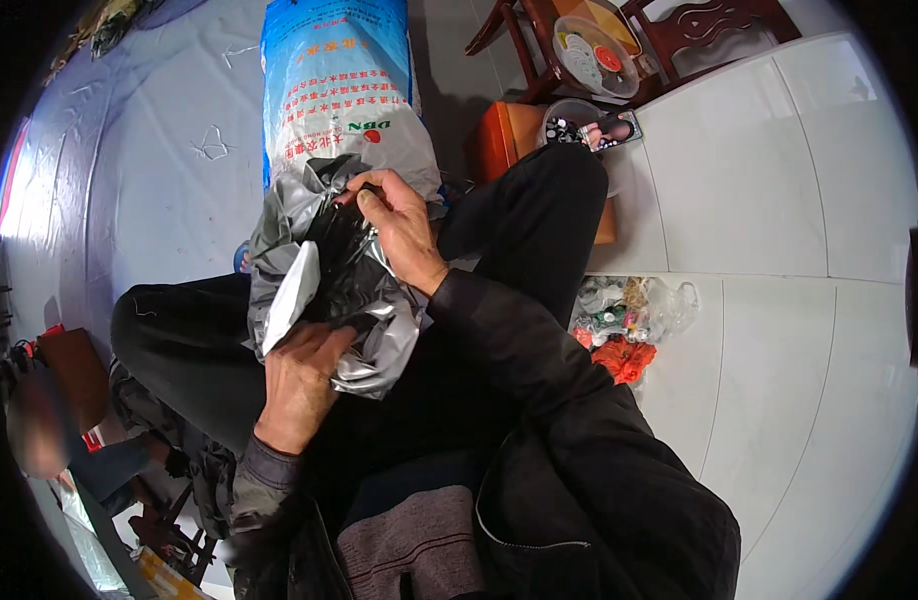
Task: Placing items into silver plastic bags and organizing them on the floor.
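Note:
A crumpled silver-grey plastic bag [279, 220] gapes between my knees, with shiny black material [344, 265] inside it. At its near side, my left hand [301, 385] is closed on the bag's edge, its fingertips partly hidden in the folds. My right hand [404, 225] reaches over the far side of the opening. Its thumb and index finger are pinched around something small and dark that I cannot make out. Just beyond the bag lies a large blue and white printed sack [339, 90], partly covered by it.
On the right are an orange-brown box [507, 140], a tub of small items with a phone [611, 131] on top, and a clear round container [594, 60] on a wooden stool. Plastic scraps [624, 330] lie on the tiles. Another person [109, 470] sits at lower left.

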Action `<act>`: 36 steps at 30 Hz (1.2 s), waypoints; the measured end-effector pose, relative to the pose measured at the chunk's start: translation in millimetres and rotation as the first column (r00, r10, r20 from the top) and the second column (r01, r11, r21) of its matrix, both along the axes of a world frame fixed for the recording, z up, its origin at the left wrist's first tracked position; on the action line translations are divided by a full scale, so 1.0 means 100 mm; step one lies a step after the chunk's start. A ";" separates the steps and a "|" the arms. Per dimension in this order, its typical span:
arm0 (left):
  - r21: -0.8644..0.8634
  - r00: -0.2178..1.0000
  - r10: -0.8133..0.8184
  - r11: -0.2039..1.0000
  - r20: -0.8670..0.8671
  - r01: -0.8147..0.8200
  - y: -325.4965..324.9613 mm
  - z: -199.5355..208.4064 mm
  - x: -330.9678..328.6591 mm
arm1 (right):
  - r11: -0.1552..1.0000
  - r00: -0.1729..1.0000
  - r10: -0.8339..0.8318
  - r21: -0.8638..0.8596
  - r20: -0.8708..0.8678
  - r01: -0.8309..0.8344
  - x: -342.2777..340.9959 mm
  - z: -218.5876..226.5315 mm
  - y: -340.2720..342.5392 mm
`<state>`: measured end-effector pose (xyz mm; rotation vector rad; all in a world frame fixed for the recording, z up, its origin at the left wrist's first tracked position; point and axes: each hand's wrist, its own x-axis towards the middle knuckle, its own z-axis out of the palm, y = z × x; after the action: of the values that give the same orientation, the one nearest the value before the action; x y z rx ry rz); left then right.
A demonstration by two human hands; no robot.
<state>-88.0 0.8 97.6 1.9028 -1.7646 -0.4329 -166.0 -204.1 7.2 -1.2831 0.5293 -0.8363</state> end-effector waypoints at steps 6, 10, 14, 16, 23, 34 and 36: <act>0.050 1.000 -0.014 0.999 0.007 0.014 0.01 -0.19 0.05 | 0.974 0.984 -0.178 0.139 -0.009 0.177 0.03 -0.06 0.01; 0.055 0.998 -0.049 0.997 0.040 0.047 0.04 -0.26 -0.01 | 0.941 0.937 -0.311 0.084 -0.158 0.326 0.04 -0.17 -0.02; 0.097 0.999 -0.045 0.994 0.031 0.042 0.03 -0.20 -0.01 | 0.899 0.874 -0.434 -0.039 -0.218 0.436 0.00 -0.22 -0.14; 0.122 0.999 -0.040 0.992 0.025 0.037 0.02 -0.19 -0.02 | 0.882 0.855 -0.470 -0.079 -0.218 0.465 -0.01 -0.25 -0.13; 0.008 1.000 -0.012 1.000 0.000 0.012 0.06 -0.34 -0.06 | 0.893 0.874 -0.446 -0.149 -0.191 0.424 0.03 -0.19 -0.14; -0.006 0.997 -0.054 0.998 0.057 0.055 0.06 -0.27 -0.09 | 0.884 0.861 -0.444 0.035 -0.249 0.466 -0.02 -0.41 -0.21; 0.017 0.997 -0.036 0.999 0.072 0.035 0.06 -0.28 -0.10 | 0.861 0.821 -0.483 0.003 -0.305 0.508 0.00 -0.49 -0.24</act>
<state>-97.9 7.0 69.2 1.9229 -1.8494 -0.3967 -166.1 -227.9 -42.0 -1.2117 1.1675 -1.0426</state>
